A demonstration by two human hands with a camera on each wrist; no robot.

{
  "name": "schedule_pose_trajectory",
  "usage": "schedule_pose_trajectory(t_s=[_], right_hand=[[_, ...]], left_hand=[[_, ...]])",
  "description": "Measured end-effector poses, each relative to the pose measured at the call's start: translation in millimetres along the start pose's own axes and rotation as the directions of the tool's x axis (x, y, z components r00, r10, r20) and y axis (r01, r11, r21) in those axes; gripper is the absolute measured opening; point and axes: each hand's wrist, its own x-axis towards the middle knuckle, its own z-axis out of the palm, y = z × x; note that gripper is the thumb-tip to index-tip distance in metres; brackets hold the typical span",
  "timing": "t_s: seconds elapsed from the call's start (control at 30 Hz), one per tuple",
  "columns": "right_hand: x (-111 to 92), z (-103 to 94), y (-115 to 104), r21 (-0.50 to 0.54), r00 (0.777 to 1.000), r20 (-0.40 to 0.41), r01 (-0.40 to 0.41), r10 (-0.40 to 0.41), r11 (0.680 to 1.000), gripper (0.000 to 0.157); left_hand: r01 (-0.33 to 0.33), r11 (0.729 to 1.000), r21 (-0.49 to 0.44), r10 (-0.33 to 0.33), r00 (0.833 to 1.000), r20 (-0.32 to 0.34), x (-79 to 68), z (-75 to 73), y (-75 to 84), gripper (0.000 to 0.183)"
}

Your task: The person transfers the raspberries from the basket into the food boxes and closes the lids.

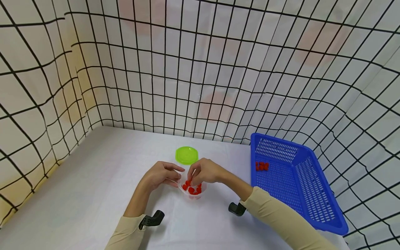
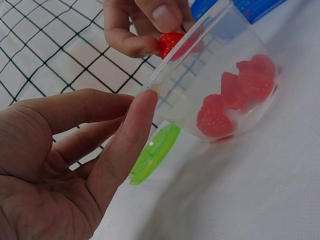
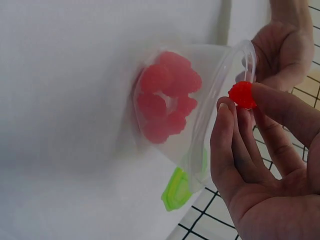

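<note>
A clear plastic container (image 2: 245, 37) stands on the white cloth with several red raspberries (image 3: 165, 77) lying at its bottom. My left hand (image 1: 160, 175) holds the container's rim at its left side, thumb and index finger meeting at the edge in the left wrist view. Between thumb and fingertips, my right hand (image 1: 206, 171) pinches a single raspberry (image 3: 242, 95) at the container's mouth. Just behind the container lies a bright green lid (image 1: 186, 155), flat on the cloth.
On the right, a blue plastic basket (image 1: 281, 182) holds a small cluster of raspberries (image 1: 261, 166) near its left wall. A black wire grid (image 1: 193, 73) backed with white sheeting encloses the table at the back and both sides.
</note>
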Motion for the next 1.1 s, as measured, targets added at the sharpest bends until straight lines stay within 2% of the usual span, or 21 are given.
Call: schedule_pose_trajectory(t_s=[0.37, 1.1], right_hand=[[0.6, 7.6, -1.9, -0.006, 1.0, 0.012, -0.014, 0.015, 1.0, 0.011], [0.6, 7.6, -3.5, -0.044, 1.0, 0.014, -0.027, 0.028, 0.999, 0.01]], left_hand=[[-0.012, 1.0, -0.014, 0.012, 1.0, 0.011, -0.6, -0.5, -0.4, 0.031], [-0.014, 1.0, -0.008, 0.014, 1.0, 0.012, 0.0, -0.7, -0.8, 0.031]])
